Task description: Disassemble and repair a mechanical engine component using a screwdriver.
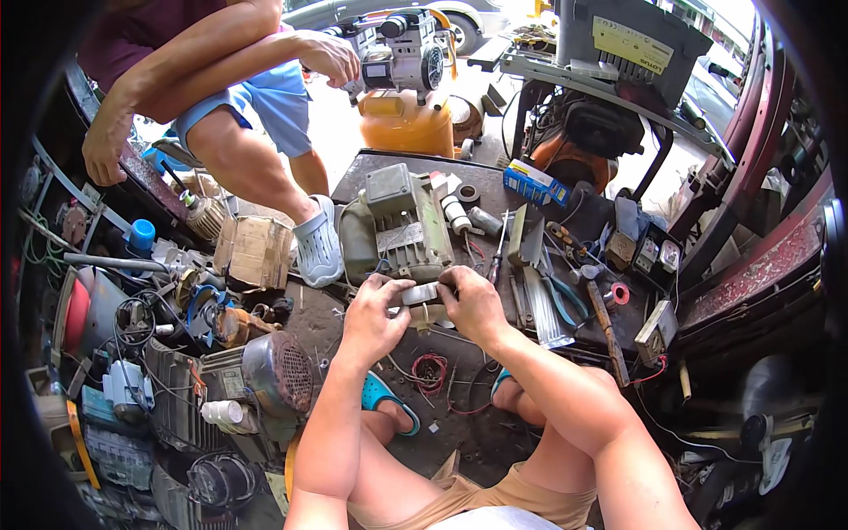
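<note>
A small white cylindrical part (420,294), which looks like a capacitor, lies between my two hands. My left hand (374,320) is closed on its left end, and my right hand (475,306) pinches the right end. Just beyond them a grey-green electric motor (408,237) with a box on top rests on the dark work surface (349,172). A pale bracket-like piece (429,315) shows right under my fingers; whether it touches the part I cannot tell. Behind the motor's right side lie another white cylinder (456,214) and a roll of dark tape (468,193).
To the right are a screwdriver (498,252), pliers (565,296), a hammer (604,318) and a blue box (535,183). Old motors (278,375) and a cardboard box (253,253) crowd the left. Another person's foot in a grey clog (319,246) stands beside the motor. Red wire (430,374) lies below.
</note>
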Demonstrator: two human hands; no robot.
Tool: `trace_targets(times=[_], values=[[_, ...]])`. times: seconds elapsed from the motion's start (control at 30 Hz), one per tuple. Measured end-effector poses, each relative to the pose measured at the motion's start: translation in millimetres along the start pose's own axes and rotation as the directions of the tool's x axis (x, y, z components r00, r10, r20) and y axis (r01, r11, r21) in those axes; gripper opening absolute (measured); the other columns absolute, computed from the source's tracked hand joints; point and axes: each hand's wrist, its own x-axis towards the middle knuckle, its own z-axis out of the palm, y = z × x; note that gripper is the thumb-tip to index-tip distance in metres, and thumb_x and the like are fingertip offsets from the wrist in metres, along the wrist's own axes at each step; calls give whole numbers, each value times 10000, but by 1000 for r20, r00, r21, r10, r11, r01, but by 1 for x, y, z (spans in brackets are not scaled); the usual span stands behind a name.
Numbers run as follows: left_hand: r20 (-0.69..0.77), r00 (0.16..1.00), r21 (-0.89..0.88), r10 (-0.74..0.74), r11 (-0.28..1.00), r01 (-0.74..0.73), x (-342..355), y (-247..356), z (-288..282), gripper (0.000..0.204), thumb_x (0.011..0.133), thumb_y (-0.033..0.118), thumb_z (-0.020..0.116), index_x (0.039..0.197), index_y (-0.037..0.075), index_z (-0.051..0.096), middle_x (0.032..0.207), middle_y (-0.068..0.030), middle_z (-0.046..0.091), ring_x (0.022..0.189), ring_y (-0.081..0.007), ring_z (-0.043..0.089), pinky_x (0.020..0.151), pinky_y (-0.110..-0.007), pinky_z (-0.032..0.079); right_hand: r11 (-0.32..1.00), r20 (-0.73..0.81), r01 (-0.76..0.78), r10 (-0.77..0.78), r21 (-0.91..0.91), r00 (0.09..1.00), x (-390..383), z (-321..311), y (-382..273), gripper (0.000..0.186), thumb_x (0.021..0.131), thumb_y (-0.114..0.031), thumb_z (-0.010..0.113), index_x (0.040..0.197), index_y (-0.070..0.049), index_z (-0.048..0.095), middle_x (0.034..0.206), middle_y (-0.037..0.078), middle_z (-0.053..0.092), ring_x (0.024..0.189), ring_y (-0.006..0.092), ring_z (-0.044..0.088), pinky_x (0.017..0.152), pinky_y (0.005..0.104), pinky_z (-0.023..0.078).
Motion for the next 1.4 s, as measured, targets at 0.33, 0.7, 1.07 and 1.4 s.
trace_targets(times=[0.33, 0.7, 1.07, 1.4], values=[[-142, 989, 33, 37, 999, -33, -4, 0, 0, 357, 783, 93, 776, 1133, 50, 726, 1114, -128, 713, 1062, -343, 680, 943, -427, 539, 1000, -29, -8, 9, 6, 1000, 1, 3, -3, 116, 935, -97, 695, 1006, -16, 649, 991, 194, 702, 933, 410, 701, 825, 480, 566], [-145, 989, 84, 33, 996, -21, -6, -1, 4, 351, 802, 99, 801, 1147, 61, 744, 1132, -120, 725, 1086, -338, 673, 963, -423, 533, 998, -64, -58, 58, 6, 996, -1, 4, -3, 134, 923, -108, 730, 990, -7, 671, 944, 194, 715, 914, 391, 709, 819, 460, 560], [-164, 986, 82, -3, 997, 17, -8, 0, 9, 335, 841, 92, 781, 1173, 65, 739, 1163, -115, 712, 1106, -346, 667, 960, -441, 539, 990, -90, -117, 110, -82, 990, -5, 8, -11, 153, 938, -181, 698, 962, -30, 689, 995, 169, 721, 994, 361, 687, 919, 470, 487], [-312, 950, 28, 4, 1000, 5, -7, 2, 21, 313, 806, 17, 788, 1112, -17, 732, 1081, -177, 740, 982, -350, 727, 904, -408, 557, 911, -147, -412, 406, -8, 902, -8, 29, -24, 296, 998, -292, 612, 1014, -29, 745, 1084, 193, 753, 1118, 362, 669, 1007, 528, 406]])
